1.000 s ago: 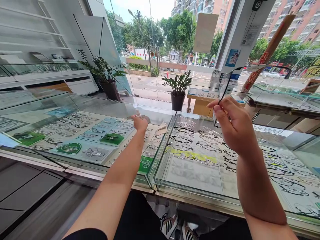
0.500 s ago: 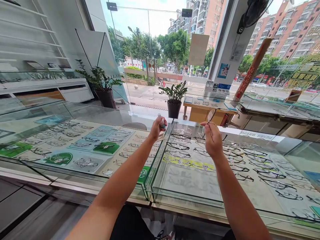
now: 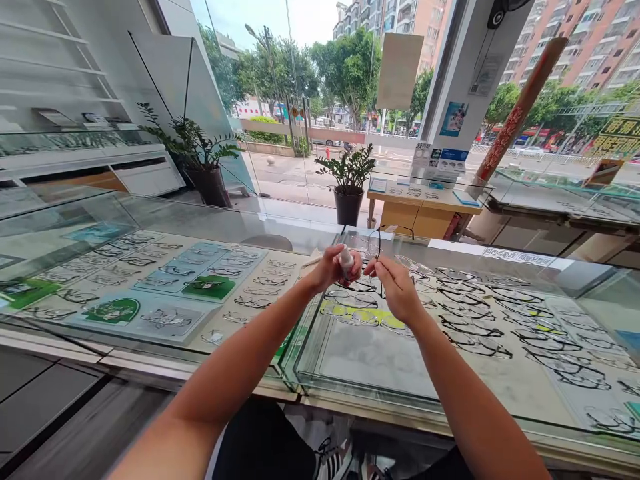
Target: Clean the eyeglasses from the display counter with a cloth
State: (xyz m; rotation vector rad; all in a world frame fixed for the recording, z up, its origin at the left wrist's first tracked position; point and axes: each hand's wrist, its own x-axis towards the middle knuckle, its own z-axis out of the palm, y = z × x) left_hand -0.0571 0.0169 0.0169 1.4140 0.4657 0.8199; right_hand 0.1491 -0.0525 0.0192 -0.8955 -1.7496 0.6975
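Observation:
My left hand [image 3: 327, 268] is closed around a small whitish bottle [image 3: 346, 257], whose top points up. A pale piece of cloth or paper [image 3: 311, 259] shows just behind that wrist. My right hand [image 3: 397, 288] pinches a pair of dark thin-rimmed eyeglasses [image 3: 379, 243] between thumb and fingers, one lens standing upright and a temple reaching to the right. Both hands are above the glass display case [image 3: 320, 363], close together, with the bottle just left of the eyeglasses. The bottle's lower part is hidden by my fingers.
Rows of eyeglass frames [image 3: 470, 310] lie inside the right case, with more on light trays [image 3: 173, 319] in the left one. Beyond the counter stand two potted plants [image 3: 349, 203] [image 3: 207, 183] and a wooden table [image 3: 425, 213]. Glass edges run along the counter's front.
My right hand has moved left and lowered the eyeglasses, turning them. The left hand has shifted right with the bottle, so both hands are now close together. The view has tilted slightly down.

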